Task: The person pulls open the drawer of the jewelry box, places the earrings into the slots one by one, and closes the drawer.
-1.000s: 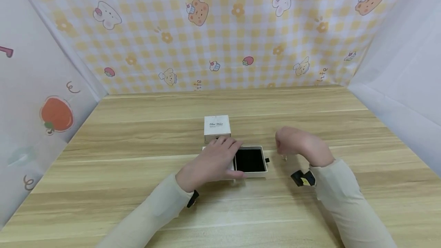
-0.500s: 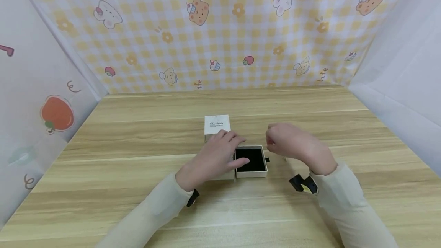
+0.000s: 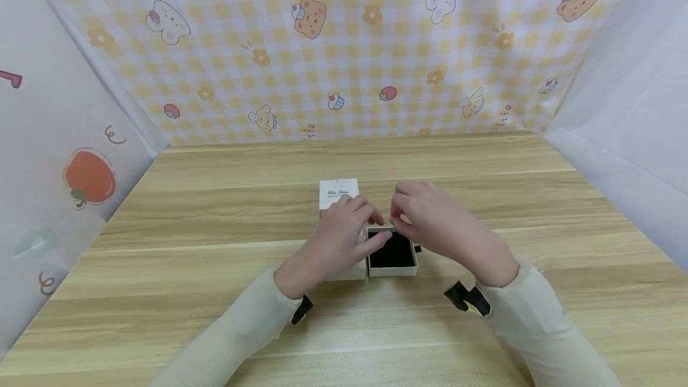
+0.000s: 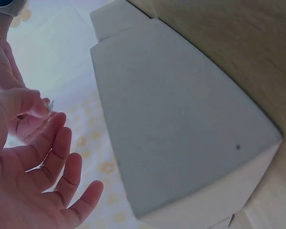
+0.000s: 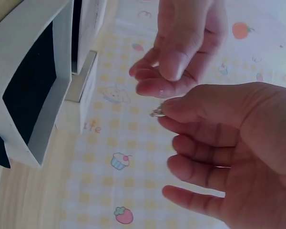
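1. A small silvery piece (image 5: 156, 113) is being pinched between the thumb and forefinger of the right grip (image 3: 439, 217), with only its end being shown past the fingertips.
2. Nothing is clearly being held by the left grip (image 3: 338, 236): its loosely spread fingers are being turned towards the right grip, and whether the piece is being touched by them cannot be told.
3. An open tray (image 3: 392, 272) is being supported by the bench (image 3: 215, 214) below both sets of fingertips; beside it, a white box shell (image 3: 349, 272) is being partly covered by the left grip.
4. Beyond the left grip, a lettered box (image 3: 337, 189) is being partly hidden.
5. This fine handling is probably being served best by light fingertip pressure, the piece being steadied above the tray so that any slip is likely being caught there.
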Motion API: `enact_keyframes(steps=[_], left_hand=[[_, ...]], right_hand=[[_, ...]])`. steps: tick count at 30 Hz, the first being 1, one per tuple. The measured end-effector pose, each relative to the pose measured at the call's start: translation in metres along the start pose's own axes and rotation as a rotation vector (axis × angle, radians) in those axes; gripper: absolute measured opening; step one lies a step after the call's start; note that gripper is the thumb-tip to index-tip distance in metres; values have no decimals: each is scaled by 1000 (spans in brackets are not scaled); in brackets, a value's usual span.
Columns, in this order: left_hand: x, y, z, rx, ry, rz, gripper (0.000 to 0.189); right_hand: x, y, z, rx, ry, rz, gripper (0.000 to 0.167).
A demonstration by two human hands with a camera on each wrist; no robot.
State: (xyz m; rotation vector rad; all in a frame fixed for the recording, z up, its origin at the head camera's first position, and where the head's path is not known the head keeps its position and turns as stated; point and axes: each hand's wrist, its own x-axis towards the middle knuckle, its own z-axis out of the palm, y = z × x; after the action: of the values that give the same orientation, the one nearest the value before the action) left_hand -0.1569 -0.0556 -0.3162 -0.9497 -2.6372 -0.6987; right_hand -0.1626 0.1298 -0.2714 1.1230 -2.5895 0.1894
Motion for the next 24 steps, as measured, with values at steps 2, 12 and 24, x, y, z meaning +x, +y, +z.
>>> enact_keyframes(steps=[2,12,24], left_hand=[[0,1,0,-53,11,-18,15],[2,2,-4,-268,-12,-118,4],[3,1,-5,-292,-34,-183,5]], right_hand=[[0,-2,2,-19,34,-17,10],[2,-7,9,-78,106,-58,12],[2,-9,11,-73,103,-56,11]])
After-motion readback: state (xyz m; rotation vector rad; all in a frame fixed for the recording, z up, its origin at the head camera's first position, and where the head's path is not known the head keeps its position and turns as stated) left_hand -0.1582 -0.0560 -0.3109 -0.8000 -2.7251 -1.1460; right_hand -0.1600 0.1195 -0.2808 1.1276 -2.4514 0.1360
